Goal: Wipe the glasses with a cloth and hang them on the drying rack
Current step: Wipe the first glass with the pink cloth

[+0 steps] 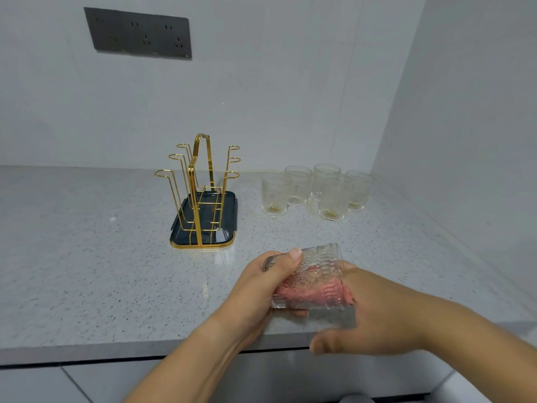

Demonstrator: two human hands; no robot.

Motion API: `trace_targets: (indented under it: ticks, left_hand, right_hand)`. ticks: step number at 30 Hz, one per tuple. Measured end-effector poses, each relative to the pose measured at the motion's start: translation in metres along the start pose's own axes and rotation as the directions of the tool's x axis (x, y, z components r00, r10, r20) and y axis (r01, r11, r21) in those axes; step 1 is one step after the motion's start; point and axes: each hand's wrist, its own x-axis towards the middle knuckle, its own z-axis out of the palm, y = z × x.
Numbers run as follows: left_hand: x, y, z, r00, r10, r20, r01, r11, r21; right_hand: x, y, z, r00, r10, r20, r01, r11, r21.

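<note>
My left hand (261,286) grips a clear embossed glass (316,257) on its side above the counter's front edge, mouth toward the right. A pink cloth (308,290) is stuffed inside the glass, and the fingers of my right hand (377,315) reach into the mouth with it. A gold wire drying rack (200,181) stands on a dark tray (226,234) at mid-counter, its pegs bare. Several more clear glasses (316,190) stand upright in a cluster to the rack's right.
The speckled grey countertop (87,257) runs left to right, with its front edge (116,350) just below my hands. A white wall closes in on the right. A dark socket panel (139,33) is on the back wall.
</note>
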Motion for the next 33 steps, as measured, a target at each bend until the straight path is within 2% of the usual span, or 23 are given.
trace_targets:
  ticks: [1, 3, 5, 8, 10, 12, 14, 16, 19, 20, 22, 25, 27, 28, 30, 31, 33]
  left_hand:
    - [0.001, 0.001, -0.001, 1.000, 0.003, 0.007, -0.004, 1.000, 0.012]
    - [0.001, 0.001, 0.001, 0.999, 0.041, -0.006, -0.040, 0.998, 0.049]
    - [0.000, -0.004, 0.002, 0.989, 0.145, -0.043, -0.138, 0.981, 0.139]
    - [-0.001, -0.008, 0.002, 0.966, 0.258, -0.027, -0.247, 0.947, 0.208]
    - [0.000, -0.003, 0.004, 0.982, 0.184, -0.048, -0.175, 0.972, 0.155]
    - [0.003, 0.002, 0.004, 1.000, -0.001, -0.009, 0.002, 0.999, 0.041]
    - [0.000, 0.006, 0.006, 0.984, -0.167, 0.058, 0.167, 0.986, 0.007]
    - [0.000, 0.006, 0.006, 0.966, -0.247, 0.080, 0.247, 0.969, 0.013]
    - [-0.001, 0.008, 0.003, 0.945, -0.296, 0.141, 0.295, 0.955, 0.023]
    - [-0.002, 0.008, 0.001, 0.943, -0.283, 0.176, 0.281, 0.959, 0.034]
    - [-0.003, 0.004, -0.003, 0.964, -0.182, 0.192, 0.157, 0.978, 0.140]
    - [-0.007, -0.004, -0.005, 0.985, 0.110, 0.135, -0.148, 0.934, 0.325]
    - [-0.007, -0.006, -0.003, 0.951, 0.285, 0.120, -0.309, 0.882, 0.355]
    - [-0.007, -0.005, -0.002, 0.931, 0.351, 0.101, -0.363, 0.859, 0.362]
    - [-0.008, -0.002, 0.003, 0.914, 0.403, 0.033, -0.390, 0.857, 0.337]
    - [-0.007, -0.001, 0.005, 0.930, 0.366, -0.019, -0.344, 0.890, 0.298]
    - [-0.006, 0.001, 0.009, 0.982, 0.154, -0.110, -0.131, 0.973, 0.190]
  right_hand:
    - [0.000, 0.000, 0.003, 1.000, 0.011, -0.027, -0.010, 1.000, 0.011]
    - [0.002, 0.002, 0.007, 0.999, 0.018, -0.046, -0.005, 0.964, 0.267]
    - [0.006, 0.005, 0.009, 0.998, 0.026, -0.065, 0.015, 0.831, 0.557]
    - [0.007, 0.010, 0.007, 0.997, 0.060, -0.053, -0.001, 0.668, 0.744]
    - [0.008, 0.013, 0.009, 0.995, 0.070, -0.071, 0.001, 0.706, 0.708]
    - [0.007, 0.013, 0.016, 0.984, 0.091, -0.151, 0.014, 0.811, 0.585]
    - [0.006, 0.010, 0.021, 0.980, 0.059, -0.192, 0.030, 0.901, 0.432]
    - [0.007, 0.012, 0.022, 0.980, 0.004, -0.197, 0.058, 0.950, 0.307]
    - [0.008, 0.013, 0.020, 0.972, 0.070, -0.224, 0.025, 0.919, 0.394]
    - [0.009, 0.014, 0.019, 0.968, 0.097, -0.233, 0.024, 0.885, 0.465]
    - [0.010, 0.014, 0.016, 0.939, 0.219, -0.265, 0.006, 0.759, 0.651]
    - [0.013, 0.011, 0.014, 0.908, 0.379, -0.180, -0.021, 0.470, 0.883]
    - [0.015, 0.003, 0.014, 0.917, 0.372, -0.145, -0.008, 0.380, 0.925]
    - [0.015, 0.001, 0.014, 0.927, 0.345, -0.145, -0.001, 0.391, 0.921]
    - [0.012, -0.004, 0.015, 0.940, 0.297, -0.168, 0.003, 0.485, 0.875]
    - [0.011, -0.005, 0.015, 0.947, 0.261, -0.189, 0.013, 0.554, 0.833]
    - [0.009, -0.006, 0.016, 0.958, 0.161, -0.239, 0.062, 0.693, 0.718]
